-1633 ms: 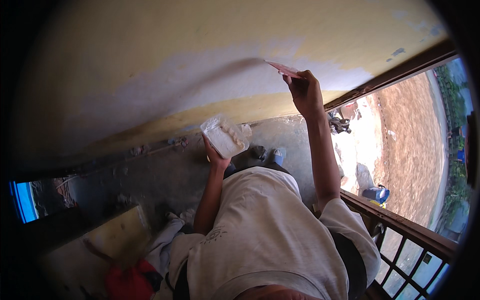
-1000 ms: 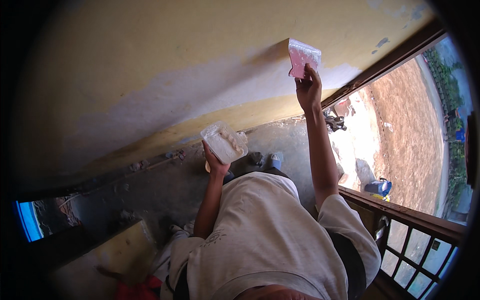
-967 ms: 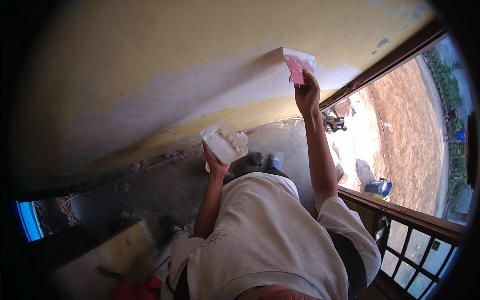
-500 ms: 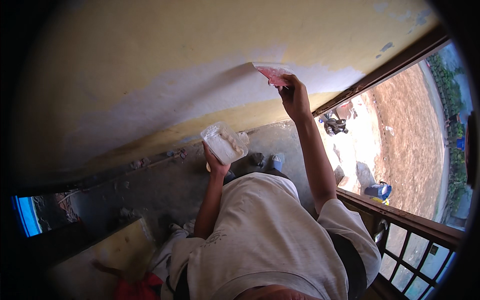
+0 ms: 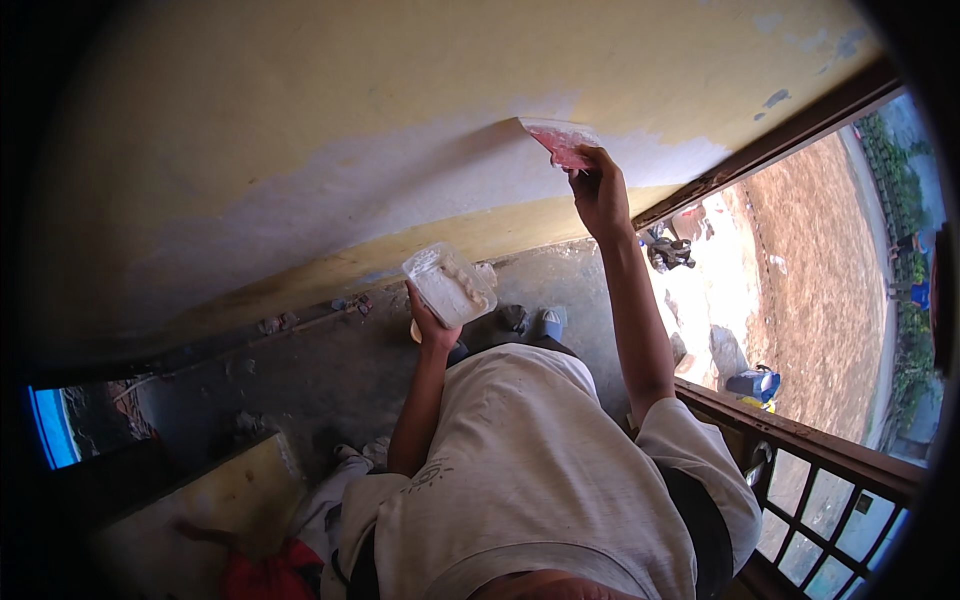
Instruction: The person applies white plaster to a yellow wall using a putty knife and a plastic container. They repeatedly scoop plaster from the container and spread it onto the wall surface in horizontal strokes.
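Note:
My right hand (image 5: 603,200) is raised at the wall and closed on a pink putty spreader (image 5: 562,146) smeared with white paste. The spreader's far edge meets the yellow wall (image 5: 330,90), over a band of whitish filler (image 5: 380,165). Lower and to the left, my left hand (image 5: 434,325) grips a clear plastic tub (image 5: 448,285) from beneath its near side. White paste coats the inside of the tub, with a thicker lump along one side. The fingers under the tub are mostly hidden.
A doorway frame (image 5: 770,140) stands at the right, with sunlit ground (image 5: 815,250) beyond it. A paned door (image 5: 830,500) is at lower right. Debris (image 5: 350,303) lies along the wall's foot on the grey floor (image 5: 300,370). Another person in red (image 5: 275,570) is at lower left.
My right hand and the spreader have shifted slightly right along the wall. The left hand and tub are nearly still.

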